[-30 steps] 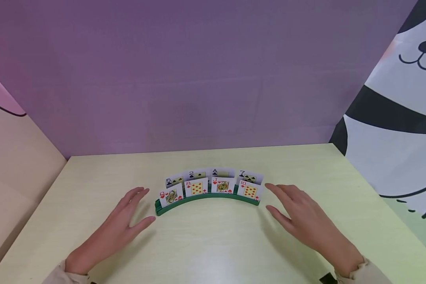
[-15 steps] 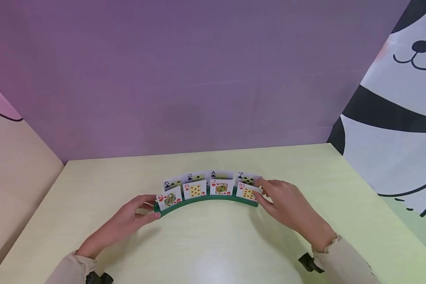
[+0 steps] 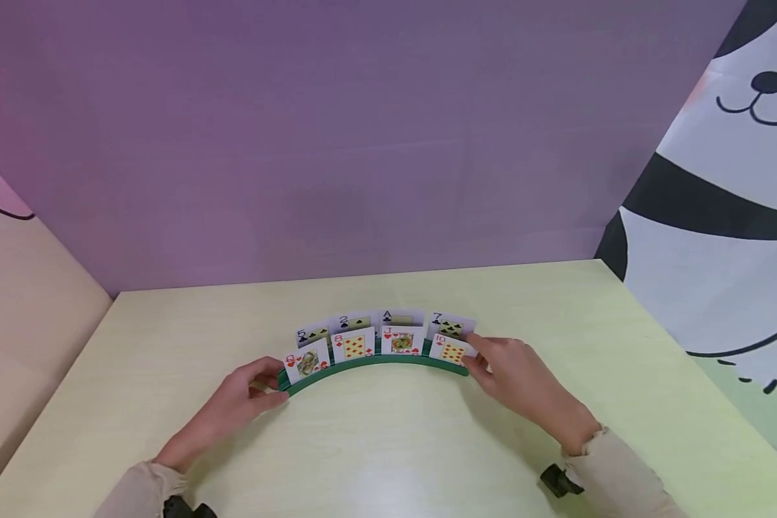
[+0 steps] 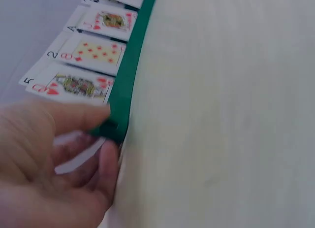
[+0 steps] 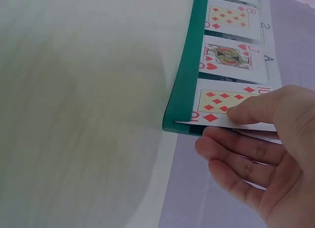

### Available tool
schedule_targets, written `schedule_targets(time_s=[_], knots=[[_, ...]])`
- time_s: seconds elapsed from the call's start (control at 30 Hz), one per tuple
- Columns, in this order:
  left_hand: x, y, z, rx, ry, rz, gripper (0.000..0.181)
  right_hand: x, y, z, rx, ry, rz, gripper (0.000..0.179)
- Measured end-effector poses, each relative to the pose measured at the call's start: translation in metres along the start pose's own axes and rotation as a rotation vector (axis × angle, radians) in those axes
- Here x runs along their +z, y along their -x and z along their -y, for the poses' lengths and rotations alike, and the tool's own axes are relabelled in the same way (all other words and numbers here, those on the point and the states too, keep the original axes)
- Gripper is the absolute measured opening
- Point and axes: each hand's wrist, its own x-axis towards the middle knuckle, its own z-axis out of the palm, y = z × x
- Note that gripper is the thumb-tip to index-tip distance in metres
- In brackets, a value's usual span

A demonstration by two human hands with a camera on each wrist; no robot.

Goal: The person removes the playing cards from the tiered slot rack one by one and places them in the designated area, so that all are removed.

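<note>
A curved green card holder [image 3: 382, 359] stands on the table with two rows of playing cards upright in it. The front row shows the queen of hearts [image 3: 307, 362], eight of diamonds [image 3: 354, 345], jack of hearts [image 3: 402, 341] and ten of diamonds [image 5: 216, 102]. Behind them are clubs, among them the seven [image 3: 451, 325]. My left hand [image 3: 246, 396] grips the holder's left end, thumb in front and fingers beneath. At the right end, my right hand [image 3: 516, 375] pinches the ten of diamonds, its thumb on the card's face; the fingertips behind are partly hidden.
The pale wooden table [image 3: 375, 439] reaches back to a purple backdrop [image 3: 362, 158]. A panda picture [image 3: 738, 216] covers the right side, and a beige wall [image 3: 32, 309] borders the left. Dark straps sit on both sleeves.
Both hands, spread open and apart from the holder a second ago, have moved inward. The left has taken hold of the holder's left end; the right has closed on the ten of diamonds.
</note>
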Motion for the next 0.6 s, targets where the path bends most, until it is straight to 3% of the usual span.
schedule_targets(time_s=[0.17,0.33,0.6], knots=[[0.005,0.000,-0.001,-0.005,-0.050,-0.064,0.032,-0.006,0.000,-0.003,0.070,-0.142,0.042,0.013],[0.005,0.002,-0.005,-0.019,-0.058,-0.079,0.031,-0.008,0.000,-0.006,0.073,-0.273,0.056,0.005],[0.007,0.000,-0.003,-0.055,-0.061,-0.075,0.029,-0.009,0.002,-0.011,0.081,-0.273,0.074,0.006]])
